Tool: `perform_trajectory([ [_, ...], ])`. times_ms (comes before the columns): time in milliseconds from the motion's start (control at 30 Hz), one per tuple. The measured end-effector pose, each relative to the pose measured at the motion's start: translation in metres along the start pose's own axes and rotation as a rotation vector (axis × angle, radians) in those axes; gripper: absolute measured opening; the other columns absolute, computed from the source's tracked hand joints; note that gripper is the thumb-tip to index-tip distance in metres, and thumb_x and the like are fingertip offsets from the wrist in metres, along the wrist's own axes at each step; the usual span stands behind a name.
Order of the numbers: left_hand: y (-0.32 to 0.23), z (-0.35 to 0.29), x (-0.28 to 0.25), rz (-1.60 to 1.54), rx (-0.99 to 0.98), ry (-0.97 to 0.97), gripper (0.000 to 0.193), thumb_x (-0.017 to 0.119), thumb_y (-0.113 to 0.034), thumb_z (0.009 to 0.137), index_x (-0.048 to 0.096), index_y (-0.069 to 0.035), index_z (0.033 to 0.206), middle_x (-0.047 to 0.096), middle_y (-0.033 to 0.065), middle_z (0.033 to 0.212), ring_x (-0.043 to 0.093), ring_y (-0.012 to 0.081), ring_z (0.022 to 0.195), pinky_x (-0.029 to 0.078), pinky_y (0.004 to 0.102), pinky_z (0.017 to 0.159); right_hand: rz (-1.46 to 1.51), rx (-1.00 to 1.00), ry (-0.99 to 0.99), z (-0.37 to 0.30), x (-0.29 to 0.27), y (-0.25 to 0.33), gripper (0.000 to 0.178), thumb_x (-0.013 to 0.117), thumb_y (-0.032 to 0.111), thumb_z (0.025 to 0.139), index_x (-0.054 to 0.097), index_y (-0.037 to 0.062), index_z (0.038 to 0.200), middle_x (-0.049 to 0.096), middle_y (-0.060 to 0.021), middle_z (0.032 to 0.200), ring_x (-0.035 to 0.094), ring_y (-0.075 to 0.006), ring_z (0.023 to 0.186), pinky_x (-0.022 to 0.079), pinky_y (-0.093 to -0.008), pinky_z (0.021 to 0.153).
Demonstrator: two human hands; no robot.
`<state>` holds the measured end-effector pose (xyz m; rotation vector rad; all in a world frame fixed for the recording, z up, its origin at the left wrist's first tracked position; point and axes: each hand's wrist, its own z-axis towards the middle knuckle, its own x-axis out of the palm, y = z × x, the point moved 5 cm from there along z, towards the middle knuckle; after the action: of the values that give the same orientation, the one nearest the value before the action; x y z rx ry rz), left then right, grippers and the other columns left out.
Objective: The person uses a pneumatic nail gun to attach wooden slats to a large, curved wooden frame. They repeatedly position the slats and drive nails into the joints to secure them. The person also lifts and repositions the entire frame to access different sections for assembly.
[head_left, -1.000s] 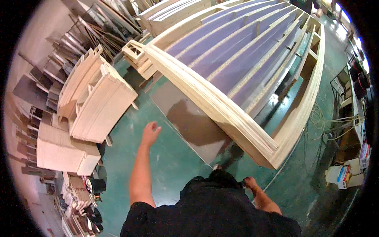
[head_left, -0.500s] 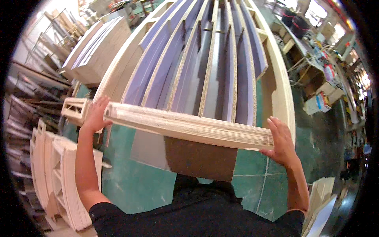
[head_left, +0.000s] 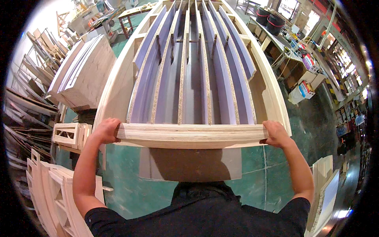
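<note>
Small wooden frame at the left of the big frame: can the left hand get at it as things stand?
Probably not: the left hand is gripping the big frame's end rail, and the small wooden frame sits lower, off to its left.

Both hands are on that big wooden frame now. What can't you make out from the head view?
- Left hand and right hand: fingertips hidden behind the frame's near rail.
- Floor under the frame: covered by its purple slats.
- Bench clutter, upper right: too small, bent by the fisheye rim.
</note>
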<state>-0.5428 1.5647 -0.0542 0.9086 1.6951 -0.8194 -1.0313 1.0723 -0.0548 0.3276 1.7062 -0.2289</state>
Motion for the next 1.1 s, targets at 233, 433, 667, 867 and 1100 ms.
perform_trajectory([
  [233,-0.003,-0.001,-0.005,0.045,-0.014,0.023,0.069,0.097,-0.024,0.061,0.063,-0.007,0.118,0.067,0.0136,0.118,0.060,0.0362,0.118,0.050,0.0446,0.102,0.009,-0.003,-0.059,-0.004,0.000,0.004,0.075,0.097,0.040,0.061,0.061,0.0056,0.116,0.065,-0.0169,0.108,0.062,-0.0395,0.107,0.051,-0.0492,0.093],
  [433,-0.014,-0.011,-0.021,0.069,-0.019,0.029,0.068,0.095,-0.024,0.064,0.063,-0.005,0.120,0.067,0.0149,0.117,0.060,0.0367,0.118,0.050,0.0443,0.103,0.066,0.044,-0.087,-0.018,-0.018,0.006,0.075,0.097,0.037,0.059,0.062,0.0052,0.117,0.066,-0.0166,0.110,0.062,-0.0401,0.109,0.050,-0.0500,0.095],
  [667,-0.043,-0.018,-0.031,0.029,0.042,-0.025,0.068,0.094,-0.022,0.063,0.063,-0.003,0.121,0.067,0.0167,0.116,0.061,0.0385,0.115,0.050,0.0445,0.103,0.075,0.038,-0.084,-0.036,-0.038,-0.014,0.077,0.097,0.032,0.057,0.062,0.0048,0.120,0.067,-0.0167,0.114,0.061,-0.0395,0.112,0.049,-0.0481,0.099],
  [867,-0.094,-0.008,-0.041,0.046,-0.005,0.007,0.071,0.095,-0.019,0.062,0.060,-0.004,0.122,0.064,0.0180,0.120,0.058,0.0400,0.120,0.048,0.0457,0.105,0.110,0.012,-0.123,-0.055,-0.045,-0.073,0.076,0.097,0.030,0.057,0.061,0.0053,0.119,0.066,-0.0153,0.114,0.061,-0.0377,0.113,0.049,-0.0461,0.100],
  [1100,-0.217,0.021,-0.042,0.025,-0.031,-0.008,0.065,0.093,-0.013,0.064,0.061,-0.003,0.121,0.065,0.0175,0.120,0.056,0.0395,0.122,0.047,0.0455,0.105,0.105,-0.066,-0.154,-0.085,-0.041,-0.194,0.075,0.098,0.031,0.056,0.061,0.0054,0.117,0.066,-0.0146,0.111,0.061,-0.0374,0.109,0.049,-0.0457,0.096],
])
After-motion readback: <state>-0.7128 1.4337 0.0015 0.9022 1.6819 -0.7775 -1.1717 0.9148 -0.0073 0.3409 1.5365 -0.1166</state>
